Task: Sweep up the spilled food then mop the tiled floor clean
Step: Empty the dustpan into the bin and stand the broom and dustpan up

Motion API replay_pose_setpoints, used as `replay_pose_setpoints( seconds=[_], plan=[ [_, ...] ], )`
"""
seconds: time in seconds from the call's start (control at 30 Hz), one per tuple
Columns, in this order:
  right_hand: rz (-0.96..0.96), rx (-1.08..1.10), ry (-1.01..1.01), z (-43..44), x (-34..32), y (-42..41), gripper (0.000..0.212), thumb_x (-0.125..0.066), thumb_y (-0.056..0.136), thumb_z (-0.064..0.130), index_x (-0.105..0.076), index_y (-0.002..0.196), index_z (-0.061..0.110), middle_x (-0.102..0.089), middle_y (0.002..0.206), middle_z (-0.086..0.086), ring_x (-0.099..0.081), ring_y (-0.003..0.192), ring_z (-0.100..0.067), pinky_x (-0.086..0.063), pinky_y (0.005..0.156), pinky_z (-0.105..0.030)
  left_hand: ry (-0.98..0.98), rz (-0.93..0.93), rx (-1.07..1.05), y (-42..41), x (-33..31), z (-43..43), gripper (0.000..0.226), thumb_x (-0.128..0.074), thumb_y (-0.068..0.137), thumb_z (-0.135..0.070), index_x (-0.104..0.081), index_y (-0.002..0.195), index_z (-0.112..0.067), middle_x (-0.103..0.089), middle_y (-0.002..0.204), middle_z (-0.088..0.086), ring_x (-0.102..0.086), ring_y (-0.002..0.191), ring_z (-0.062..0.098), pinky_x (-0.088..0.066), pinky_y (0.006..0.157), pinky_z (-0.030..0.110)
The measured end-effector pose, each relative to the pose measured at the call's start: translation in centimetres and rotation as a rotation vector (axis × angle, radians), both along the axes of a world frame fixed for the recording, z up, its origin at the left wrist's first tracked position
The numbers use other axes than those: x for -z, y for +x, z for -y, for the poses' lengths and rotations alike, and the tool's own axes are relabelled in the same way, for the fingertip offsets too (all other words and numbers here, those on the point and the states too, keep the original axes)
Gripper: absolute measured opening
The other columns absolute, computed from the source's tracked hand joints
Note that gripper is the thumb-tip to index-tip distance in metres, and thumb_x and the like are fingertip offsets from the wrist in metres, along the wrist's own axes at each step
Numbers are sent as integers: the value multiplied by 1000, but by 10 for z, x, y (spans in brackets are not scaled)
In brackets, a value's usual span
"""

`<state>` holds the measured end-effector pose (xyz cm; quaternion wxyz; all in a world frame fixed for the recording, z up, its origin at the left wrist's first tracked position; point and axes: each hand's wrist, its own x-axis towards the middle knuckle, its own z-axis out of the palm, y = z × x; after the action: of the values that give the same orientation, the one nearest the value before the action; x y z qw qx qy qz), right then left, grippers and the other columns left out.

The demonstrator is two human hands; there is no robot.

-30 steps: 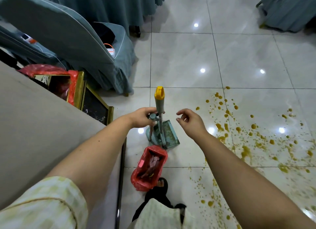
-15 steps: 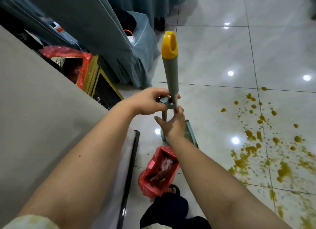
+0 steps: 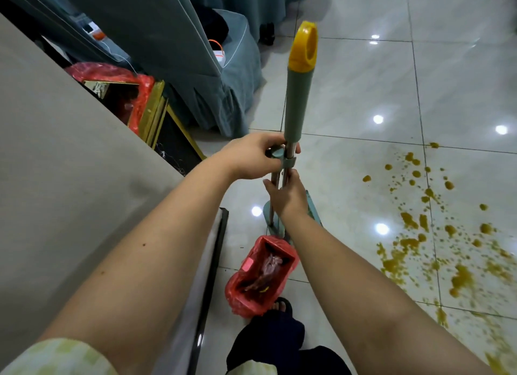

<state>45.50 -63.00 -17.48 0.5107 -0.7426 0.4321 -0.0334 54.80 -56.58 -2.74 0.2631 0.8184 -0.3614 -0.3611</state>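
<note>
The task is judged to be at its opening stage, with no sweeping yet carried out. The spilled food (image 3: pixel 411 220) is seen as yellow-orange blobs and spatter spread across several tiles of the tiled floor (image 3: pixel 363 80) to the right, well apart from the tools and apparently undisturbed. The broom handle (image 3: pixel 297 103), green with a yellow cap, is held upright, and its metal shafts (image 3: pixel 291 148) are joined by a green clip (image 3: pixel 279 154). The left hand (image 3: pixel 251 157) is curled round that clip, while the right hand (image 3: pixel 288 198) is wrapped round the shafts just below it. The dustpan (image 3: pixel 314 211) is partly hidden behind the right hand and appears to rest on the floor. A red-lined bin (image 3: pixel 260 274) stands near the person's foot. Broom and dustpan are judged not yet separated. No mop is seen. All sweeping, tipping and mopping remain outstanding.
</note>
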Motion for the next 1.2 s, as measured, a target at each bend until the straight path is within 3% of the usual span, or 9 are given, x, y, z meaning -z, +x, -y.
replay_pose_setpoints(
  seconds=[0.1, 0.2, 0.37, 0.43, 0.6, 0.8, 1.1, 1.2],
  plan=[
    [-13, -103, 44, 8, -17, -15, 50, -71, 81, 34, -50, 124, 18, -58, 108, 5, -56, 92, -14, -42, 71, -27, 53, 156, 37, -11, -3, -2, 35, -56, 81, -45, -55, 114, -57, -63, 110, -25, -60, 100, 5, -51, 82, 32],
    [-41, -160, 72, 13, -41, -36, 42, -68, 85, 26, -52, 124, 20, -60, 106, 6, -59, 95, -14, -41, 66, -20, 34, 398, 39, -23, 0, -5, 42, -57, 80, -39, -57, 122, -43, -56, 120, -18, -57, 103, 12, -43, 73, 26],
    [-77, -209, -57, 15, -97, -64, 29, -65, 83, 20, -62, 112, 18, -66, 105, 1, -62, 97, -20, -52, 88, -42, 10, 626, 34, -43, -3, -20, 39, -60, 78, -40, -58, 114, -25, -54, 109, -2, -51, 102, 23, -37, 79, 33],
    [-148, -282, -174, 16, -126, -76, 27, -61, 86, 22, -63, 113, 19, -67, 112, -2, -62, 102, -22, -52, 88, -40, 57, 691, 30, -54, -14, -25, 38, -58, 83, -42, -54, 117, -25, -53, 110, -2, -50, 104, 22, -37, 84, 35],
    [-216, -411, -436, 16, -189, -106, 28, -54, 92, 25, -64, 117, 19, -65, 115, -4, -59, 105, -24, -51, 85, -37, 94, 750, -54, -94, -45, -48, 37, -57, 84, -28, -54, 121, -25, -56, 114, -2, -49, 110, 23, -35, 94, 38],
    [-143, -537, -694, -15, -227, -163, 28, -53, 92, 22, -65, 115, 12, -67, 108, -8, -59, 100, -29, -49, 84, -39, 190, 730, -179, -176, -75, -88, 27, -52, 89, -34, -58, 113, -27, -57, 117, -5, -46, 115, 20, -31, 99, 39],
    [31, -727, -716, -109, -224, -289, 15, -66, 81, 22, -70, 87, 9, -67, 80, -11, -62, 75, -35, -52, 62, -39, 135, 747, -442, -306, -121, -178, 23, -54, 86, -30, -62, 107, -24, -60, 109, -2, -49, 107, 22, -32, 90, 37],
    [48, -873, -672, -148, -225, -317, 19, -61, 83, 25, -71, 93, 12, -69, 90, -7, -62, 85, -30, -52, 70, -39, 164, 759, -570, -343, -128, -227, 23, -56, 82, -28, -66, 102, -23, -62, 105, -1, -52, 103, 24, -34, 88, 38]
  ],
)
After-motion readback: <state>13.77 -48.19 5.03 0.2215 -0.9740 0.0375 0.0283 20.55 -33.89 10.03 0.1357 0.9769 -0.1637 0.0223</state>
